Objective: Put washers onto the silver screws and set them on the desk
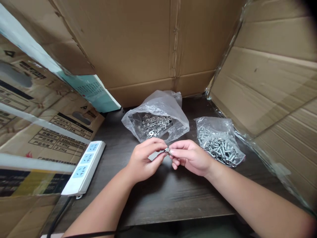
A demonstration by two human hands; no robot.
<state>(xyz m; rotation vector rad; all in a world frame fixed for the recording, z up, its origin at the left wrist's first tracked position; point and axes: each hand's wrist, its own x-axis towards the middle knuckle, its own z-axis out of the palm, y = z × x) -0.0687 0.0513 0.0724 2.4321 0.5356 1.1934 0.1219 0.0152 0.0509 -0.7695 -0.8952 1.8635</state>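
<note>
Small metal fastener (167, 150), up above the middle of the table (160, 205) and right in the fingertips! Pinched by thumb and forefinger of the left hand (145, 160), gripped from the other side by those of the right hand (194, 157), remaining right fingers curled beneath. Too covered to tell whether single or joined from parts. Looks midway through this piece, not yet let go, with plenty waiting: washers (157, 124) heaped in an open plastic bag (179, 115) toward the table's back edge, bolts (224, 150) piled in a clear bag (218, 124) nearer the right edge. No telling the finished count. Around it all: white power strip (97, 152) along the left edge, black cord (57, 216) trailing toward the front left corner, printed cardboard box (44, 127) alongside, brown back panel (138, 43) behind, cardboard side panel (272, 82) hemming in the right. Between hands and washers, only the limp front rim of that open bag, just beyond the left fingers.
</note>
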